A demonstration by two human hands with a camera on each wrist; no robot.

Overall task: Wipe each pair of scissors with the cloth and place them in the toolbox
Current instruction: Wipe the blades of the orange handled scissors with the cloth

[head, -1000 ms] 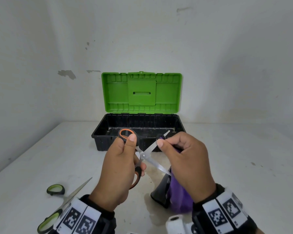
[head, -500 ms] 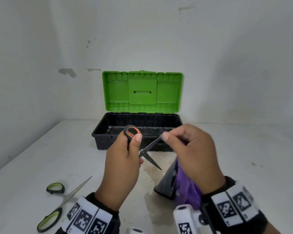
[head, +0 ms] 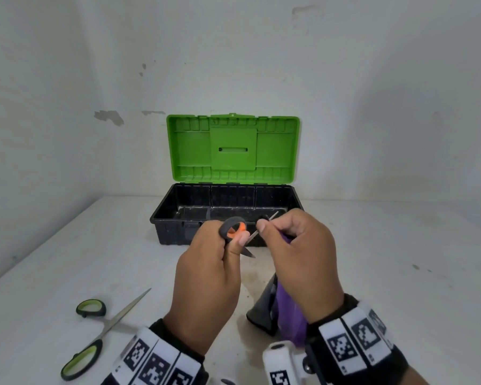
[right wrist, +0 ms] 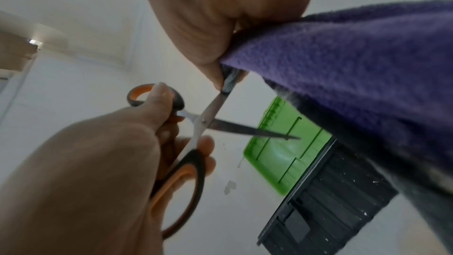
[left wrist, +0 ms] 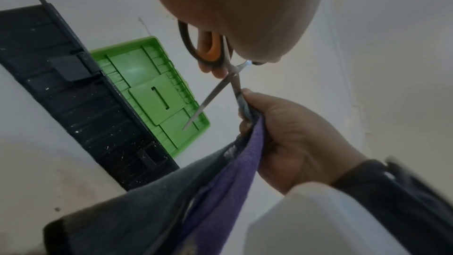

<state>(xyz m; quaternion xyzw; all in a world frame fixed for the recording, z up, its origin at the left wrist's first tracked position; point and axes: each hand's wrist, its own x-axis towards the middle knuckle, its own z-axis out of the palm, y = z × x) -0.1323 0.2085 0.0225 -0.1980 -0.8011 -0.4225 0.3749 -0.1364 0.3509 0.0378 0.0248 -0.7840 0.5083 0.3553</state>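
My left hand [head: 220, 259] grips the orange-and-black scissors [head: 232, 227] by their handles [right wrist: 181, 177], blades spread apart, in front of the toolbox. My right hand [head: 297, 245] pinches a purple and grey cloth [head: 286, 315] around one blade [left wrist: 241, 102] close to the pivot. The other blade [right wrist: 247, 130] sticks out bare. The cloth [right wrist: 355, 61] hangs down from my right hand to the table. The toolbox [head: 178, 232] stands open behind my hands, black tray and upright green lid [head: 232, 148]. A second pair of scissors [head: 100, 329] with green-and-black handles lies on the table at the near left.
The white table [head: 400, 273] meets white walls at the back and on the left. A stained patch [head: 256, 276] marks the table under my hands. Tagged wrist bands [head: 353, 340] sit on both forearms.
Both hands rose slightly toward the toolbox. My right hand slid the cloth along the blade toward the pivot, and the scissors turned so the handle ring faces up.
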